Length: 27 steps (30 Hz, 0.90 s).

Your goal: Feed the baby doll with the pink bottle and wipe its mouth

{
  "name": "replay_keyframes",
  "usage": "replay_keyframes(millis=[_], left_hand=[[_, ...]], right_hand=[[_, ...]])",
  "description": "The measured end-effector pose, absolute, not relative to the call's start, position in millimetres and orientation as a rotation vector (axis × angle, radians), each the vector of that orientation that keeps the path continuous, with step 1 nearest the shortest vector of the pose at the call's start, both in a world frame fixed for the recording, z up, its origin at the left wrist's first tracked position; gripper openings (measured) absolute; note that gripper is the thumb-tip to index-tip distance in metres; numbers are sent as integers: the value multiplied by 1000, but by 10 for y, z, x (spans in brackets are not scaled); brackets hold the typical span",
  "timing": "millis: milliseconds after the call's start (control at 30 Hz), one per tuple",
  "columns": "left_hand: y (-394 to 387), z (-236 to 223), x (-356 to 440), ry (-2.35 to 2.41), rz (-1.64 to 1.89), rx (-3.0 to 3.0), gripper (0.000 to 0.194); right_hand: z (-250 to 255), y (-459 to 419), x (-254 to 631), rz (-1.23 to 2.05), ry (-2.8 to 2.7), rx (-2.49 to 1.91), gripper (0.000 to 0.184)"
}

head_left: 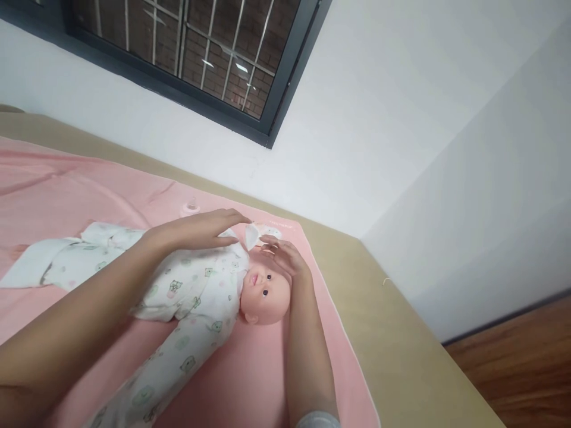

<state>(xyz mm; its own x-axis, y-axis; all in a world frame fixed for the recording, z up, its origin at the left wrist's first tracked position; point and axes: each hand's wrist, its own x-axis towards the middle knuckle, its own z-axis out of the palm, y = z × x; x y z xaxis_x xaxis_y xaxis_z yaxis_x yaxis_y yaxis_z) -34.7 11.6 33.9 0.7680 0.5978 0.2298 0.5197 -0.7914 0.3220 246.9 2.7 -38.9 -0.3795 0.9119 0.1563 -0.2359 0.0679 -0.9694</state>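
A bald baby doll [267, 294] lies on its back on a pink sheet [254, 356], its head to the right. It wears a white suit [178, 285] printed with small green figures. My left hand [209, 230] reaches across the doll's upper chest, fingers stretched out and thumb apart. Beyond the doll's head is my right hand [285, 254], its fingers loosely bent and spread. A small white piece of cloth or paper [252, 236] stands between both hands' fingertips. Whether it is gripped I cannot make out. Just behind lies a white and orange item [273, 232], partly hidden.
A small bottle with a clear teat [191, 206] stands on the sheet behind my left forearm. The tan tabletop [379, 309] shows around the sheet. A white wall [330, 154] with a dark-framed window [267, 128] rises behind. Brown wood [526, 356] shows at lower right.
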Motion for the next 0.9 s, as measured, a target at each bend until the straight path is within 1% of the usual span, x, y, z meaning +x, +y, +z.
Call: replay_keyframes(millis=[67, 133, 233, 333, 467, 533, 600, 700, 800, 900], left_hand=[[68, 327, -268, 816, 542, 2720, 53], [32, 334, -209, 763, 599, 2671, 51], [2, 383, -167, 653, 719, 2508, 38], [-10, 443, -174, 525, 782, 2307, 32], [-8, 481, -214, 493, 730, 2223, 30], [4, 473, -225, 531, 653, 2242, 30], [18, 441, -216, 533, 520, 2262, 29], [21, 359, -152, 492, 369, 2283, 27], [-16, 268, -54, 491, 307, 2327, 25], [-68, 205, 29, 535, 285, 2401, 21]], right_hand=[[-199, -68, 2457, 1501, -1562, -751, 41], [-22, -173, 2425, 1474, -1688, -722, 43], [179, -321, 2359, 1436, -1800, -669, 45], [290, -423, 2310, 1414, -1872, -644, 50], [312, -445, 2322, 1462, -1822, -614, 60], [238, -395, 2364, 1506, -1709, -610, 61], [80, -309, 2418, 1534, -1543, -621, 54], [-300, -148, 2484, 1537, -1263, -672, 43], [-701, -32, 2500, 1570, -1077, -783, 37], [-928, -9, 2478, 1628, -1025, -879, 35]])
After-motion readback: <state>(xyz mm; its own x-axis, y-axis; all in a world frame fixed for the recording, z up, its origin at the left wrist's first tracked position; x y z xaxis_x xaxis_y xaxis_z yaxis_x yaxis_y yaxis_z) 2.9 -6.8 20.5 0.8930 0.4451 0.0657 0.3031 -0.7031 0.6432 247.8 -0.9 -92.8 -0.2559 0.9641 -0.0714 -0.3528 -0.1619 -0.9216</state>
